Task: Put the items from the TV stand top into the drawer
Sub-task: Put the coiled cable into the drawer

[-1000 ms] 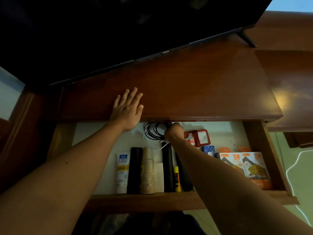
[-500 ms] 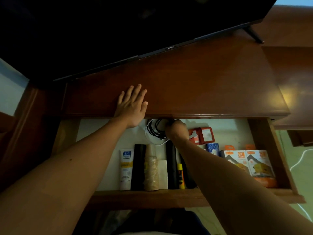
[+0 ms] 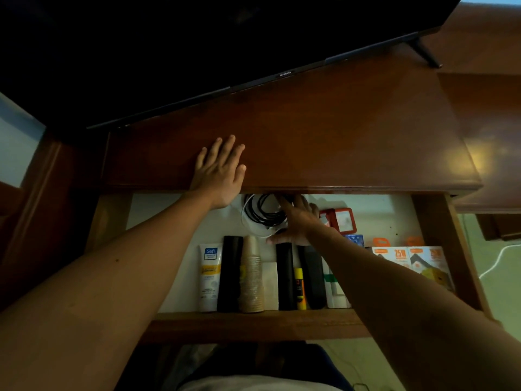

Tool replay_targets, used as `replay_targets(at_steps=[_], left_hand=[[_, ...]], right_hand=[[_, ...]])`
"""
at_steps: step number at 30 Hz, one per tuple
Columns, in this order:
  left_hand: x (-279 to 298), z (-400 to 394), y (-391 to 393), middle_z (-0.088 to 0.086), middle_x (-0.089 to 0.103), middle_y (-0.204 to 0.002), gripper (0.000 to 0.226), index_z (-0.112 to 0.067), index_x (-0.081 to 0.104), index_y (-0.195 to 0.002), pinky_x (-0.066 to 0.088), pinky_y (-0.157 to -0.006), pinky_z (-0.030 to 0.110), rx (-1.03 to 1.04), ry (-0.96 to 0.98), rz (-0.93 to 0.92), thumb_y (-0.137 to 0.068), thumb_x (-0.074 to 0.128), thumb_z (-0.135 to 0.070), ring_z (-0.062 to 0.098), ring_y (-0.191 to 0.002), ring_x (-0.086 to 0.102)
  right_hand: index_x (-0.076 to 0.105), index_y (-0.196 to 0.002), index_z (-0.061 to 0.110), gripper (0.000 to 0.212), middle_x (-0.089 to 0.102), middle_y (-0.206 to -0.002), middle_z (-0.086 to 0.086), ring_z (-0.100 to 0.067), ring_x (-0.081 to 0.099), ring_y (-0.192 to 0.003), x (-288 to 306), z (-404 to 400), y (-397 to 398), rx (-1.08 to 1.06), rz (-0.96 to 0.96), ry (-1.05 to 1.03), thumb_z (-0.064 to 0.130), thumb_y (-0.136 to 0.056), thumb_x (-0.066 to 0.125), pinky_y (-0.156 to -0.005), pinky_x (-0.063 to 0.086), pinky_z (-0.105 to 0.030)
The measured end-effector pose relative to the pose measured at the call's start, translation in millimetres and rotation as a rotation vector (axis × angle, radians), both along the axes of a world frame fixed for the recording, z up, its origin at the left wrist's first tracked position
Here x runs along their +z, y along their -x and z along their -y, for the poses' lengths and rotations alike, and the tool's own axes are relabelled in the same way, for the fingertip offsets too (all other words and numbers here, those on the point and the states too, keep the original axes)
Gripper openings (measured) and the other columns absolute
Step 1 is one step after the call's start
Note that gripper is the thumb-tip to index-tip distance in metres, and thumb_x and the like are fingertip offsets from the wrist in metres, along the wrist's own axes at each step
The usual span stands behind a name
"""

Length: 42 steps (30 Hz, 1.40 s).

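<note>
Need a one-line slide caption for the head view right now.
Left hand flat on the TV stand top; right hand, open, beside coiled cables in the open drawer.

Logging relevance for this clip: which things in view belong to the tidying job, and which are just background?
Part of the job:
drawer, open
TV stand top
coiled cables beside the open right hand
tube, paper cups, glue stick, orange boxes, all in the drawer
left hand, flat on the top

Background:
TV
floor cable
</note>
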<state>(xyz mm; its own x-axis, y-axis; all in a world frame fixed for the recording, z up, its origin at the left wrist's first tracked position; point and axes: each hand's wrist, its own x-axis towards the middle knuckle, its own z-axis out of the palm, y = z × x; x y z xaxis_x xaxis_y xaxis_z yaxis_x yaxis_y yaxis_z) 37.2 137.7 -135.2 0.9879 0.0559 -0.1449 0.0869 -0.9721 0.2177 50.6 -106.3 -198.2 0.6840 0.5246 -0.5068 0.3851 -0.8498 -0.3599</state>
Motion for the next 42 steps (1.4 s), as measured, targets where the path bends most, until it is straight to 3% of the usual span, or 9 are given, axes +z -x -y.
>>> replay_targets(at_steps=[5,9,12,16,20,27,32,35,42], left_hand=[[-0.1,0.5,0.2,-0.006,-0.009,-0.167,0.058,-0.029,0.006,-0.159,-0.005,-0.122,0.045,0.003,-0.014,0.007,-0.105,0.015,-0.047,0.018,-0.153,-0.011],[-0.2,0.9,0.0,-0.005,-0.008,-0.168,0.058,-0.029,0.007,-0.159,-0.005,-0.122,0.045,0.007,-0.023,0.008,-0.105,0.015,-0.047,0.018,-0.153,-0.011],[-0.2,0.8,0.1,-0.005,-0.008,-0.168,0.057,-0.029,0.007,-0.159,-0.005,-0.122,0.045,0.006,-0.025,0.007,-0.105,0.015,-0.047,0.018,-0.153,-0.011],[-1.4,0.7,-0.1,-0.005,-0.010,-0.167,0.058,-0.029,0.006,-0.159,-0.005,-0.122,0.045,0.004,-0.031,0.003,-0.105,0.014,-0.047,0.019,-0.153,-0.012],[-1.7,0.6,-0.1,-0.005,-0.009,-0.168,0.058,-0.029,0.006,-0.159,-0.004,-0.123,0.046,0.005,-0.034,0.005,-0.105,0.015,-0.047,0.019,-0.153,-0.011],[0.6,0.9,0.5,-0.006,-0.013,-0.167,0.058,-0.030,0.004,-0.159,-0.007,-0.122,0.045,-0.001,-0.013,-0.014,-0.105,0.013,-0.047,0.018,-0.152,-0.014],[0.2,-0.3,1.4,-0.005,-0.016,-0.166,0.059,-0.029,0.000,-0.159,-0.010,-0.122,0.046,-0.019,-0.008,-0.043,-0.104,0.011,-0.049,0.018,-0.152,-0.018],[2.4,0.2,2.5,-0.004,-0.017,-0.166,0.060,-0.029,-0.002,-0.159,-0.010,-0.122,0.046,-0.022,-0.017,-0.048,-0.104,0.010,-0.050,0.018,-0.152,-0.018],[10.2,1.2,2.9,-0.004,-0.019,-0.166,0.062,-0.029,-0.004,-0.159,-0.011,-0.121,0.047,-0.024,0.002,-0.111,-0.104,0.014,-0.052,0.020,-0.151,-0.019]], right_hand=[[0.017,-0.157,0.031,0.100,0.015,-0.165,-0.009,-0.035,0.008,-0.151,0.5,-8.7,-6.7,-0.072,0.132,0.002,0.056,-0.081,0.075,-0.118,0.014,-0.060],[0.009,-0.158,0.028,0.113,0.006,-0.166,-0.010,-0.038,-0.001,-0.152,4.5,-15.2,-8.3,-0.056,0.060,0.062,0.055,-0.074,0.079,-0.119,0.007,-0.064],[0.005,-0.157,0.029,0.121,0.002,-0.167,-0.009,-0.036,-0.006,-0.153,9.0,-18.6,-7.3,-0.023,0.011,0.052,0.066,-0.068,0.078,-0.119,-0.001,-0.064],[0.020,-0.156,0.034,0.098,0.009,-0.167,-0.003,-0.030,-0.002,-0.153,-1.7,-27.3,-11.0,-0.037,0.026,0.029,0.069,-0.078,0.068,-0.121,0.000,-0.058],[0.008,-0.160,0.027,0.094,-0.004,-0.168,-0.002,-0.027,-0.008,-0.154,-12.2,-28.5,-6.8,-0.031,0.039,0.068,0.059,-0.089,0.061,-0.120,-0.004,-0.057],[-0.003,-0.160,0.028,0.100,-0.006,-0.169,-0.001,-0.027,-0.011,-0.154,-3.7,-23.9,4.9,-0.069,0.081,-0.010,0.059,-0.089,0.061,-0.117,-0.006,-0.062],[-0.017,-0.158,0.030,0.096,-0.026,-0.165,-0.001,-0.028,-0.017,-0.153,-3.2,-22.6,17.7,-0.080,0.051,0.033,0.063,-0.095,0.047,-0.117,-0.009,-0.063],[-0.015,-0.159,0.029,0.088,-0.031,-0.163,-0.004,-0.032,-0.014,-0.153,-2.9,-22.3,29.8,-0.097,0.070,0.060,0.064,-0.097,0.038,-0.116,-0.010,-0.063],[-0.003,-0.161,0.028,0.079,-0.023,-0.166,-0.004,-0.031,-0.013,-0.154,9.0,-10.9,48.3,-0.127,0.098,0.057,0.063,-0.100,0.033,-0.119,-0.008,-0.059]])
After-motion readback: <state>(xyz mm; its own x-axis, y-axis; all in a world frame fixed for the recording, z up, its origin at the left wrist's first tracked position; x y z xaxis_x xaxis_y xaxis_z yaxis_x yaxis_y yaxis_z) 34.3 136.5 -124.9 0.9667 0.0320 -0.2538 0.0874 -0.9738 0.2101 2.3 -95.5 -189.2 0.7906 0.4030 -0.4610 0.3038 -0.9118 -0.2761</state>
